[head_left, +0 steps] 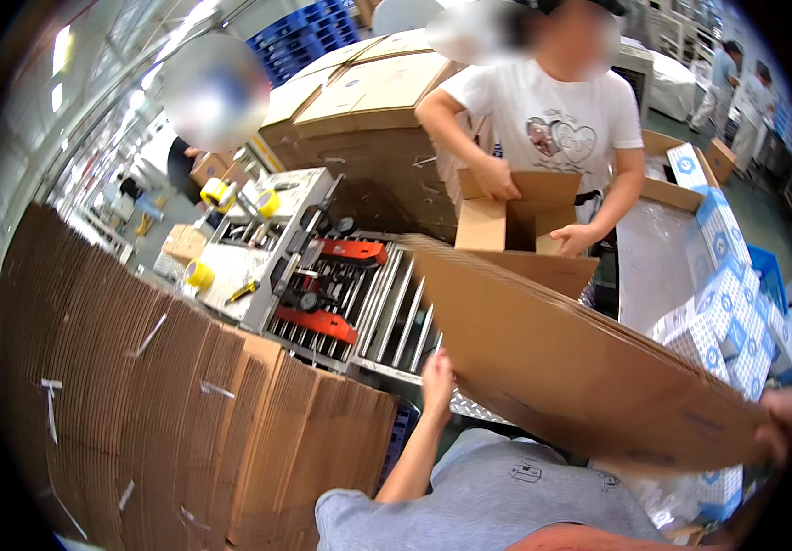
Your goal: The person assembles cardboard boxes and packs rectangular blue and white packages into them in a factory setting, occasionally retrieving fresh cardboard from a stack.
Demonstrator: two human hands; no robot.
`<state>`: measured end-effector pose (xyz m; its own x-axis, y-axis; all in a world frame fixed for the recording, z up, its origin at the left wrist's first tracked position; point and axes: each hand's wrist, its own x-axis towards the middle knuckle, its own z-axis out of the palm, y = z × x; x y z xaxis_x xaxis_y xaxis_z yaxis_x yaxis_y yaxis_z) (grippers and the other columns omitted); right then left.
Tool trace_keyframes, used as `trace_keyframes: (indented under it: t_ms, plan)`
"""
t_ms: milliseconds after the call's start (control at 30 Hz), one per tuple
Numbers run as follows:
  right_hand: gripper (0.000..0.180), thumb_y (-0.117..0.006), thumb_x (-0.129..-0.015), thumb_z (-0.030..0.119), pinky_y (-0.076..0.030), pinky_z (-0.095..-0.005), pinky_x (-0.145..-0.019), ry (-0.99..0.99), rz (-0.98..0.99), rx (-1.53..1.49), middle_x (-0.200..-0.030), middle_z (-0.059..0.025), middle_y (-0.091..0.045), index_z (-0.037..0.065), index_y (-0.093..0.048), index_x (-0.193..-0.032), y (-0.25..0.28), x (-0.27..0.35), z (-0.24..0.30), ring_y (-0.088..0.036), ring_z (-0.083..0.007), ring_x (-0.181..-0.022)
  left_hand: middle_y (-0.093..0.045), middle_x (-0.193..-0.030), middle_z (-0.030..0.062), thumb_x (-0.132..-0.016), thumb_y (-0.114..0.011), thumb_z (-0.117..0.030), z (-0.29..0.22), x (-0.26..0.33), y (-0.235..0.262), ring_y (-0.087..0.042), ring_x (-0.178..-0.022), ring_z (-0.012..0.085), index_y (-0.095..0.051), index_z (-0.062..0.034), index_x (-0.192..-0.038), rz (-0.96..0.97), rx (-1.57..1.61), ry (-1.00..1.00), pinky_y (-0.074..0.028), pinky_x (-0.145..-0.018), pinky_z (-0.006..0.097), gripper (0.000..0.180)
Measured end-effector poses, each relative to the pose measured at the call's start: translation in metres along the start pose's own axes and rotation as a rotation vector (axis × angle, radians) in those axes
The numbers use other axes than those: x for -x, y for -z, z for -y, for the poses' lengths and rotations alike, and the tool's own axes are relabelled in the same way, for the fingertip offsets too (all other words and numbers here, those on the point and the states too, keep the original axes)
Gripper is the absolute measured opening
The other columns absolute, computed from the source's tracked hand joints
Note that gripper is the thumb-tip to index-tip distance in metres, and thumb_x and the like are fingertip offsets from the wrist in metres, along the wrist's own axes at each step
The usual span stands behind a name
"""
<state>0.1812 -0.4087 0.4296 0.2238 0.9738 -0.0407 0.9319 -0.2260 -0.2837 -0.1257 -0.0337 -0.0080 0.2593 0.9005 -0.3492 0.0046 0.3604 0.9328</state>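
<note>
A thin stack of flattened cardboard boxes (580,367) is held tilted in front of my body, several layers showing along its upper edge. My left hand (437,381) grips its left edge, fingers partly hidden by the board. At the far right, my right hand (786,418) is closed on the opposite end, slightly blurred. Just beyond the stack, a co-worker in a white T-shirt (572,115) holds an open cardboard box (483,223) with both hands, its flaps standing up.
A roller conveyor (394,321) with a taping machine (272,225) stands left of centre, yellow tape rolls (198,274) on it. Bundled flat cartons (139,395) fill the lower left; more cartons (368,87) are stacked behind. Blue-and-white packages (727,303) pile up at right beside a metal table (655,253).
</note>
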Motion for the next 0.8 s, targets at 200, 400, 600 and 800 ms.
trace_keyframes:
  t_ms: [200, 400, 600, 800]
  plan:
    - [0.039, -0.075, -0.080, 0.008, -0.052, -0.0362, -0.061, 0.469, -0.183, -0.308, -0.083, -0.0168, -0.069, 0.001, -0.066, -0.118, -0.048, -0.171, 0.022, -0.069, -0.0341, -0.071, -0.031, -0.159, 0.0106, -0.105, -0.048, -0.037, -0.108, 0.002, 0.042, -0.033, -0.143, 0.0256, -0.025, -0.0115, -0.157, -0.401, 0.180, -0.356, -0.030, -0.112, 0.053, 0.062]
    - [0.022, -0.067, -0.084, 0.014, -0.055, -0.0501, -0.065, 0.406, -0.079, -0.327, -0.077, -0.0195, -0.068, 0.005, -0.062, -0.104, -0.202, -0.197, 0.021, -0.069, -0.0399, -0.075, -0.040, -0.148, 0.0060, -0.094, -0.049, -0.069, -0.135, 0.011, -0.024, -0.036, -0.137, 0.0238, -0.040, -0.0200, -0.148, -0.008, 0.325, -0.284, -0.031, -0.108, 0.062, 0.073]
    - [0.022, -0.055, -0.094, 0.029, -0.054, -0.0495, -0.064, 0.269, -0.069, -0.267, -0.084, -0.0117, -0.071, 0.011, -0.066, -0.098, -0.315, -0.159, 0.000, -0.069, -0.0367, -0.077, -0.034, -0.155, 0.0134, -0.090, -0.074, -0.046, -0.068, -0.031, -0.021, -0.042, -0.132, 0.0365, -0.016, -0.0213, -0.160, -0.142, 0.070, -0.135, -0.044, -0.092, 0.061, 0.094]
    - [0.051, -0.052, -0.095, 0.055, -0.053, -0.0505, -0.070, -0.240, 0.123, -0.601, -0.081, -0.0158, -0.072, 0.010, -0.076, -0.087, -0.323, -0.161, -0.007, -0.068, -0.0387, -0.080, -0.035, -0.156, 0.0109, -0.096, -0.066, -0.043, -0.071, -0.023, -0.048, -0.046, -0.131, 0.0340, -0.014, -0.0237, -0.160, -0.087, -0.010, -0.107, -0.051, -0.084, 0.057, 0.085]
